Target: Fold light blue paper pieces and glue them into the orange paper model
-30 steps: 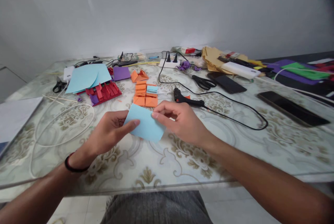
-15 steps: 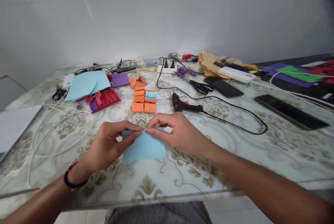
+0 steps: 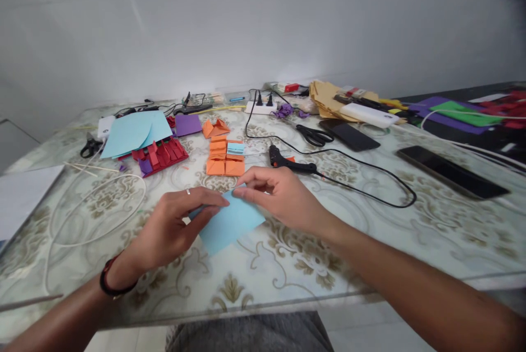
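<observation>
A light blue sheet of paper [image 3: 230, 223] is held between my two hands above the near part of the table, tilted with its right side higher. My left hand [image 3: 176, 226], wearing a ring and a dark wristband, pinches its upper left edge between thumb and fingers. On the upper right edge, the thumb and fingers of my right hand [image 3: 273, 196] are closed on the same sheet. Just beyond the hands sit folded orange paper pieces [image 3: 225, 163], with a small folded blue paper piece [image 3: 235, 148] on them.
Right of the orange pieces lies a black glue gun [image 3: 291, 161] with its cord looping right. Farther back are black scissors [image 3: 315, 136] and phones [image 3: 452, 171]. At left are blue sheets [image 3: 133, 133], red folded paper [image 3: 160, 156] and a white cable [image 3: 98, 242].
The blue sheet has turned counterclockwise, its right side now higher and its lower left corner pointing down. My right hand has risen slightly; my left hand stays nearly in place.
</observation>
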`<state>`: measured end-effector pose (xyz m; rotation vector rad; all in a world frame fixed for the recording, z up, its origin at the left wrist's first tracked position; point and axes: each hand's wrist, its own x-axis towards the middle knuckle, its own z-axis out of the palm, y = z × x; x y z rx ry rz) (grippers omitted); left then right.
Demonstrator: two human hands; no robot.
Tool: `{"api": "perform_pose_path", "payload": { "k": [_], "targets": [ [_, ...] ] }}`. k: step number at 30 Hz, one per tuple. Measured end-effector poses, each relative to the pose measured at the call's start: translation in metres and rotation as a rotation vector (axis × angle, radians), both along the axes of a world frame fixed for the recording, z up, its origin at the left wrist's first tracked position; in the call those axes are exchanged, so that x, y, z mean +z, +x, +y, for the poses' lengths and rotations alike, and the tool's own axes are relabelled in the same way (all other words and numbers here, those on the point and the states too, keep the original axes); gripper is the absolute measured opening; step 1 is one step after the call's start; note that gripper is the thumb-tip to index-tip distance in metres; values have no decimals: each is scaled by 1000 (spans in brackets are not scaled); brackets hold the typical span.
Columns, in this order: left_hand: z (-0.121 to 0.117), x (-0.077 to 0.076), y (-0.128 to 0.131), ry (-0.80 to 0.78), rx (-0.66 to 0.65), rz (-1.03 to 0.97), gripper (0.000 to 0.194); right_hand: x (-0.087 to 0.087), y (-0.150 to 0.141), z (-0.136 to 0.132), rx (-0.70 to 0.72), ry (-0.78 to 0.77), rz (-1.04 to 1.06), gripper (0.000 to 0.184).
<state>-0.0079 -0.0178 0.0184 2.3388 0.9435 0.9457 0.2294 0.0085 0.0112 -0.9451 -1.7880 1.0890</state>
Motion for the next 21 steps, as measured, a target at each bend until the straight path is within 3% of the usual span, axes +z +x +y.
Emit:
{"api": "perform_pose_path", "payload": {
  "k": [4,11,16,21],
  "targets": [
    [1,-1,0,-37,-74,49,26,-1,0,0,16,15,-3,18],
    [1,-3,3,21,-89,46,46,0,2,2,-23,25,59,17],
    [2,-5,1,45,-61,-3,49,1,4,3,34,-50,103,22],
    [2,-4,-1,-41,-76,-17,51,0,4,3,56,-73,116,24]
  ]
}}
